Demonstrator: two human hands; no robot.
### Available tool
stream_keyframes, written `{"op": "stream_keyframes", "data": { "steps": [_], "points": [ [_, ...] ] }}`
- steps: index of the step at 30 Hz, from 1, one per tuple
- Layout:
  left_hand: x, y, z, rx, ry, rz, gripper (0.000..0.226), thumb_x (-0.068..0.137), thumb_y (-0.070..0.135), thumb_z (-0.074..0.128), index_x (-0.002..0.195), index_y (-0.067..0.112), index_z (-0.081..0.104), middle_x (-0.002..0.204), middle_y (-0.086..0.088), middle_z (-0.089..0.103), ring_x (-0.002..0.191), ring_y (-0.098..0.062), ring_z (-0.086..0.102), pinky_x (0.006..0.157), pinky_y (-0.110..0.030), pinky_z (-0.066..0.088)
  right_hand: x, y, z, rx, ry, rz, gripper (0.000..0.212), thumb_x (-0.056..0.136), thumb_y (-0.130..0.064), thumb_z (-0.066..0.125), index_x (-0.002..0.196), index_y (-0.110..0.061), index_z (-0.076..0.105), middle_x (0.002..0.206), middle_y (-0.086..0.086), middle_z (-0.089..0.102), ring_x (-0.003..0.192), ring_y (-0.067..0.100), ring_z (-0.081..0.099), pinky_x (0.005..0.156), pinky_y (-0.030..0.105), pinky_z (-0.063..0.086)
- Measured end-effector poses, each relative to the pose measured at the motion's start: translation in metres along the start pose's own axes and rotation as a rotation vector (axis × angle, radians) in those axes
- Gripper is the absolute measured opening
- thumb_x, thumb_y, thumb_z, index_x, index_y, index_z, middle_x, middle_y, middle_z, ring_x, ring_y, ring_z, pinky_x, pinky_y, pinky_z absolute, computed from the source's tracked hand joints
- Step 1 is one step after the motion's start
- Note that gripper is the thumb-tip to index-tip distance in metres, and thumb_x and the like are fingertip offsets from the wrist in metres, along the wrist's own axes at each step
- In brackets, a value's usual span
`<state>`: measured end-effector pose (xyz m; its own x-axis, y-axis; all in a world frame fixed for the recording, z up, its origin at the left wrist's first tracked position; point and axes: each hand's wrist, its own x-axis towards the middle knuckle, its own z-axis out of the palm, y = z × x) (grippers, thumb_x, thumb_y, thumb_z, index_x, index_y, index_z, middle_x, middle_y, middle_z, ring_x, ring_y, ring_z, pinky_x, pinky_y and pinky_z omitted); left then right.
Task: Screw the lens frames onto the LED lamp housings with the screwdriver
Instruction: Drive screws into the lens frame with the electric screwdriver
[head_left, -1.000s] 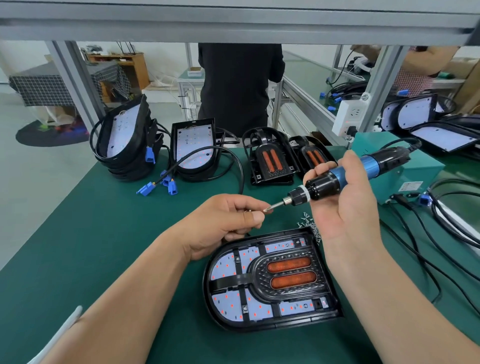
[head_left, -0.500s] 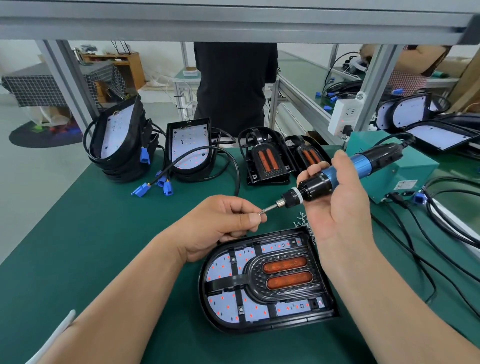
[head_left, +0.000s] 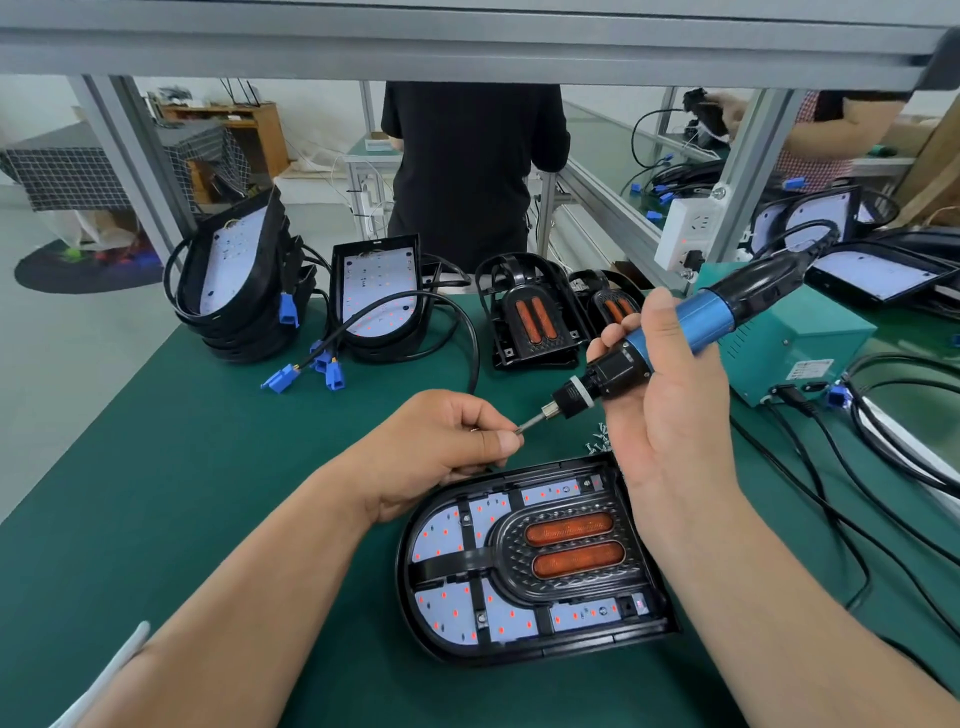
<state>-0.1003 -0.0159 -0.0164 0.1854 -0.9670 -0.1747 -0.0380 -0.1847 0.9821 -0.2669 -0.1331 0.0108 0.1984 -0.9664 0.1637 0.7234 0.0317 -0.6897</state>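
Seating a screw, seemingly, on the driver (head_left: 701, 322) tip: pinching there with left grip (head_left: 441, 447), clasping driver with right grip (head_left: 670, 415). Next: aligning over a frame (head_left: 511, 564) hole.

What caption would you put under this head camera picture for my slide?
Right hand grips the blue screwdriver; left hand pinches its bit near the lamp housing.

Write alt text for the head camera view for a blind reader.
A person's right hand holds a blue-and-black electric screwdriver above a green bench, while the left hand pinches its bit tip. Below them lies an LED lamp housing with a lens frame holding two orange lenses; more housings stand behind.
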Motion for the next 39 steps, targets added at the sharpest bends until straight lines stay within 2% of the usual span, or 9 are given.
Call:
{"op": "stream_keyframes", "data": {
  "steps": [5,9,13,17,21,23,26,30,39],
  "points": [
    [0.001,-0.001,0.003,0.011,0.038,0.005,0.003,0.095,0.006,0.075,0.094,0.003,0.074,0.074,-0.009,0.067,0.046,-0.003,0.05,0.047,-0.014,0.043,-0.001,0.002,0.0,-0.014,0.003,-0.018,0.03,0.101,-0.024,0.074,0.117,-0.013,0.051,0.093,0.004,0.058,0.081,0.018,0.063,0.088,0.037,0.056],
    [0.001,0.001,0.002,-0.047,0.004,-0.015,0.014,0.094,0.006,0.075,0.102,-0.004,0.074,0.074,-0.008,0.062,0.047,-0.006,0.036,0.045,-0.015,0.031,0.001,0.001,-0.002,0.019,0.056,0.006,0.027,0.101,-0.025,0.074,0.115,-0.012,0.055,0.089,0.003,0.06,0.078,0.018,0.064,0.086,0.038,0.057],
    [-0.002,0.003,-0.005,-0.093,-0.059,-0.05,0.04,0.083,0.026,0.081,0.106,-0.006,0.075,0.079,-0.008,0.058,0.048,-0.005,0.035,0.045,-0.015,0.024,0.005,-0.001,-0.006,0.104,0.126,0.077,0.028,0.101,-0.025,0.074,0.117,-0.011,0.056,0.085,0.004,0.061,0.074,0.018,0.064,0.083,0.038,0.058],
    [-0.006,0.005,-0.01,-0.007,-0.097,-0.067,0.039,0.082,0.042,0.084,0.098,0.007,0.082,0.08,-0.004,0.062,0.056,-0.006,0.041,0.047,-0.017,0.028,0.01,-0.006,-0.009,0.14,0.147,0.089,0.026,0.102,-0.024,0.073,0.117,-0.01,0.057,0.084,0.005,0.06,0.071,0.018,0.063,0.08,0.038,0.058],
    [-0.011,0.005,-0.011,0.031,-0.223,-0.081,0.056,0.078,0.037,0.084,0.113,-0.005,0.073,0.107,-0.037,0.069,0.09,-0.035,0.062,0.084,-0.047,0.05,0.014,-0.009,-0.011,0.172,0.166,0.115,0.028,0.103,-0.022,0.072,0.121,-0.01,0.055,0.081,0.005,0.06,0.069,0.018,0.061,0.077,0.038,0.057],
    [-0.013,0.006,-0.013,0.027,-0.258,-0.087,0.047,0.078,0.026,0.085,0.114,-0.003,0.075,0.112,-0.03,0.074,0.094,-0.032,0.071,0.09,-0.041,0.058,0.014,-0.012,-0.013,0.171,0.176,0.126,0.025,0.103,-0.02,0.071,0.119,-0.01,0.055,0.08,0.005,0.06,0.067,0.018,0.061,0.074,0.037,0.057],
    [-0.012,0.005,-0.011,0.065,-0.248,-0.09,0.036,0.079,0.018,0.082,0.109,0.0,0.078,0.107,-0.023,0.077,0.087,-0.024,0.074,0.081,-0.033,0.061,0.011,-0.021,-0.021,0.17,0.185,0.129,0.023,0.103,-0.019,0.07,0.117,-0.01,0.054,0.079,0.005,0.061,0.067,0.018,0.061,0.072,0.037,0.058],
    [-0.01,0.005,-0.008,0.118,-0.194,-0.06,0.03,0.078,0.021,0.082,0.103,0.005,0.081,0.104,-0.021,0.079,0.087,-0.024,0.074,0.083,-0.033,0.06,0.005,-0.042,-0.032,0.218,0.168,0.119,0.025,0.1,-0.017,0.072,0.118,-0.01,0.056,0.082,0.005,0.063,0.068,0.017,0.061,0.076,0.037,0.058],
    [-0.008,0.002,-0.005,0.179,-0.08,0.0,0.024,0.077,0.023,0.081,0.095,0.006,0.083,0.096,-0.015,0.081,0.083,-0.02,0.074,0.08,-0.03,0.06,-0.014,-0.059,-0.049,0.144,-0.001,0.168,0.014,0.103,-0.02,0.06,0.115,-0.014,0.055,0.08,-0.002,0.054,0.063,0.01,0.048,0.063,0.024,0.047]
  ]
}}
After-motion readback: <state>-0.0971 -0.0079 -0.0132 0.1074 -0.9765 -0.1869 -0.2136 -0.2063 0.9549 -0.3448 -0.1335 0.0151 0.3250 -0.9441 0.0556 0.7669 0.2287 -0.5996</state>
